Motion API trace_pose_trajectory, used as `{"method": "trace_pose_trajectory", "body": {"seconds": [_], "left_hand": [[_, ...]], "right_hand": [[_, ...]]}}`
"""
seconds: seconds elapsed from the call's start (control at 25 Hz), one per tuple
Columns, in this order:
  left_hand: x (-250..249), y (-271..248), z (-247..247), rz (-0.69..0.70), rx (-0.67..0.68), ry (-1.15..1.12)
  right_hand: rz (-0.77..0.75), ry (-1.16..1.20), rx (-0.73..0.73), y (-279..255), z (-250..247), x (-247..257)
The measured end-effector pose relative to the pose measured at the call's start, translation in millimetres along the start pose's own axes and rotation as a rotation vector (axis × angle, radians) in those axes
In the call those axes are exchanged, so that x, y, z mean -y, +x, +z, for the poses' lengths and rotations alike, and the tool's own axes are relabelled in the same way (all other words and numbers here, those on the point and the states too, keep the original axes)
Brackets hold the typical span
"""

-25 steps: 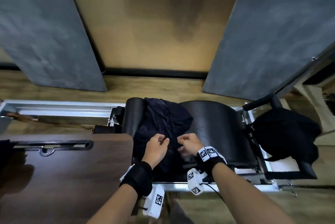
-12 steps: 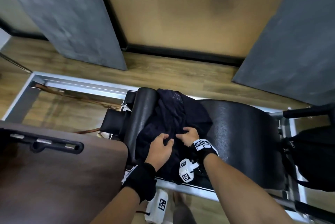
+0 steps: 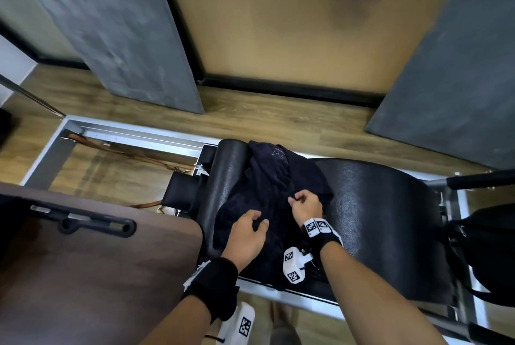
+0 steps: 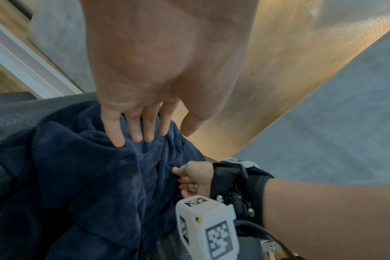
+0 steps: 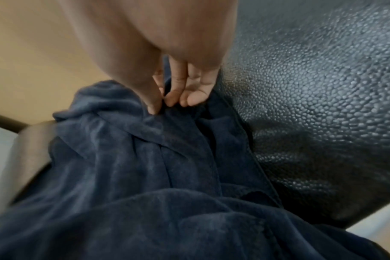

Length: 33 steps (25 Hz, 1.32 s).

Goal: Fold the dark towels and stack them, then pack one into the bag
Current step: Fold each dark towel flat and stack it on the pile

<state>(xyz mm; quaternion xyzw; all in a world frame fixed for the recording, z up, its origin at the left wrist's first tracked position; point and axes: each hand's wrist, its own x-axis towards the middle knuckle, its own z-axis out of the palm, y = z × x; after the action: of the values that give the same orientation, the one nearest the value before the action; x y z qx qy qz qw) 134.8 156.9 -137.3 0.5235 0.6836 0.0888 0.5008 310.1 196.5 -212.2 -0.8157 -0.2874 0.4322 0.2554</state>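
Black pebbled pad [image 3: 390,219], wood floor [image 3: 250,118], right hand [image 3: 306,205] grip pinching towel [image 3: 267,183], left hand [image 3: 245,236] spread

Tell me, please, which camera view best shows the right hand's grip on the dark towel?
The right wrist view: the right hand pinches a fold of the dark towel close up. The head view shows it small from above; the left wrist view only sideways.

The bag [image 3: 490,247] is cut off by the right edge of the head view. How many dark towels [image 3: 267,205] lie in the crumpled heap cannot be told. The pale lettering [image 3: 280,155] on its far end is too small to read.
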Motion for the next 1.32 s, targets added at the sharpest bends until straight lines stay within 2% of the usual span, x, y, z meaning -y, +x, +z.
{"method": "trace_pose_trajectory", "body": {"seconds": [0.16, 0.28, 0.48, 0.68, 0.8, 0.88, 0.96, 1.04, 1.08, 1.16, 1.24, 1.32], "left_hand": [[-25.9, -3.6, -6.7, 0.099, 0.025, -0.020], [-44.6, -6.9, -14.0, 0.180, 0.045, -0.036], [-64.6, -39.3, -32.3, 0.277, 0.087, -0.100], [-101.9, -109.6, -54.3, 0.547, 0.121, -0.291], [-120.2, -165.4, -77.5, 0.685, 0.296, -0.455], [-126.1, -195.9, -90.5, 0.669, 0.399, -0.591], [-128.3, -218.1, -97.7, 0.560, 0.361, -0.686], [-124.2, -239.2, -99.1, 0.425, 0.285, -0.678], [-119.3, -250.9, -97.5, 0.362, 0.288, -0.688], [-108.7, -275.0, -89.1, 0.270, 0.418, -0.834], [-102.2, -304.4, -82.0, 0.270, 0.527, -0.980], [-101.3, -327.9, -79.4, 0.352, 0.490, -0.993]], "right_hand": [[-0.065, 0.527, 0.142, -28.9, -53.6, 37.2], [-0.158, 0.720, 0.246, -62.4, -99.0, 70.2], [-0.390, 0.820, 0.280, -131.9, -161.6, 120.4], [-0.577, 0.725, 0.227, -219.1, -198.2, 144.5], [-0.652, 0.672, 0.148, -284.5, -211.1, 145.5], [-0.705, 0.712, 0.151, -329.9, -217.9, 139.8], [-0.739, 0.728, 0.152, -372.0, -223.1, 130.5], [-0.784, 0.730, 0.149, -413.4, -225.8, 116.8], [-0.800, 0.737, 0.153, -434.5, -226.5, 107.8], [-0.818, 0.752, 0.160, -469.4, -228.6, 86.8], [-0.814, 0.756, 0.135, -494.8, -229.5, 64.9], [-0.761, 0.745, 0.074, -510.5, -225.5, 45.5]]}}
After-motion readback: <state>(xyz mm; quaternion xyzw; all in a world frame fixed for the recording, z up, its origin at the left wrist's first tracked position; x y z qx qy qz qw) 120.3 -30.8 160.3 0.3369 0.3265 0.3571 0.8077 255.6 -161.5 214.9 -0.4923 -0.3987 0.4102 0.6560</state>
